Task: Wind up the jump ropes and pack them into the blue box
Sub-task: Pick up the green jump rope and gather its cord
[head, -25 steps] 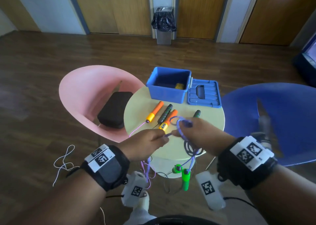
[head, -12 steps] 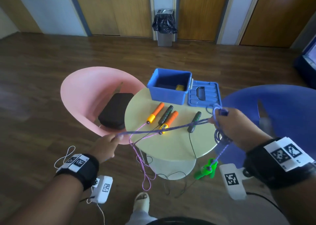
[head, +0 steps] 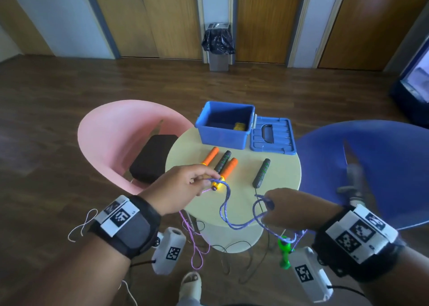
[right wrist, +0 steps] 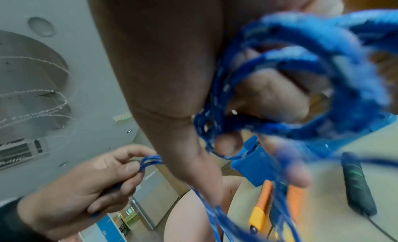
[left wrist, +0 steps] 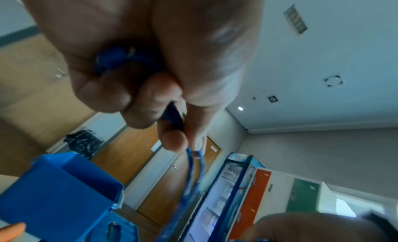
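A blue-purple jump rope (head: 234, 222) sags between my two hands above the front of the round table (head: 274, 180). My left hand (head: 183, 187) pinches a fold of it (left wrist: 172, 116) between thumb and fingers. My right hand (head: 287, 207) holds several wound loops of the same rope (right wrist: 301, 85); its green handles (head: 285, 250) dangle below. The open blue box (head: 224, 125) stands at the table's far edge with a yellow item inside. Two orange handles (head: 228, 166) and two dark handles (head: 261, 173) lie on the table.
The blue lid (head: 272, 135) lies right of the box. A pink chair (head: 111, 140) with a dark cushion stands left, a blue chair (head: 371, 166) right. Pink and black cords (head: 197, 245) hang off the table's front edge to the floor. A bin (head: 218, 48) stands by the far wall.
My hands had spread wide apart, stretching the rope taut. They have now come back together over the table front, and the rope hangs slack between them.
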`<state>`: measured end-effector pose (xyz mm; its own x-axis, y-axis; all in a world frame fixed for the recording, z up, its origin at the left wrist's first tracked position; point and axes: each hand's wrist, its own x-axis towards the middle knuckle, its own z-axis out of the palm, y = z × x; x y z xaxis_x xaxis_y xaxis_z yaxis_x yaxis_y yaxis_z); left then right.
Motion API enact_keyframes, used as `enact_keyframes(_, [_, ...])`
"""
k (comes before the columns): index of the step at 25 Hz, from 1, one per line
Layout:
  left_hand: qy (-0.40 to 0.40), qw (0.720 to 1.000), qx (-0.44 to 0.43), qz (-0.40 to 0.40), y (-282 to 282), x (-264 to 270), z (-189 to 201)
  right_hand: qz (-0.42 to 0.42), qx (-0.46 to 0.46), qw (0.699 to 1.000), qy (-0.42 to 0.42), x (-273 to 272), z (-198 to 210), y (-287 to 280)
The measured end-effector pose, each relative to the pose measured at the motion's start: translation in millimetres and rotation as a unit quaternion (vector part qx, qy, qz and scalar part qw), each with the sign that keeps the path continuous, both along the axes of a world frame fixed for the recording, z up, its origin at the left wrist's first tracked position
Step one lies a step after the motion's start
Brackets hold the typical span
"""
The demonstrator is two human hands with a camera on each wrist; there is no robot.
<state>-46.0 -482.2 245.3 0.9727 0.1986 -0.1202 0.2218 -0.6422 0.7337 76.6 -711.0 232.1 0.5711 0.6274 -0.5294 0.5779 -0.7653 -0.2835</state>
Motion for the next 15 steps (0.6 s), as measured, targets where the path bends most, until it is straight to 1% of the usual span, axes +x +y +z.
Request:
enact_keyframes(3, [0.022,0.994,0.063,-0.089,-25.3,8.0,8.9,0.035,-0.040,0.998,-0.023,-7.2,8.9,-4.3])
enact_keyframes(5, [0.031,0.986,0.084,-0.140,-41.6,13.3,17.0,0.043,-0.037,0.998,-0.014,-8.3,13.0,-4.3])
enact_keyframes(6, [0.040,0.981,0.095,-0.164,-48.4,16.3,21.9,0.039,-0.018,0.999,0.001,-7.2,14.9,-3.3])
enact_keyframes(8, [0.052,0.968,0.128,-0.211,-55.6,21.5,27.6,0.017,0.042,0.997,0.056,-4.0,16.8,-0.7])
enact_keyframes(9, [0.044,0.963,0.141,-0.225,-55.6,23.9,26.6,0.009,0.075,0.994,0.084,-3.6,17.2,0.9])
enact_keyframes(11, [0.011,0.958,0.166,-0.235,-53.0,27.9,23.3,0.006,0.139,0.984,0.115,-4.8,16.4,1.5])
enact_keyframes(12, [-0.015,0.957,0.174,-0.233,-50.7,29.7,21.4,0.007,0.175,0.977,0.124,-6.5,15.3,1.2])
enact_keyframes(13, [-0.042,0.957,0.175,-0.228,-47.7,29.4,18.2,0.000,0.224,0.963,0.150,-8.4,12.0,2.4])
enact_keyframes(15, [-0.104,0.954,0.174,-0.220,-45.9,31.9,14.9,-0.054,0.333,0.909,0.245,-11.5,9.0,2.6])
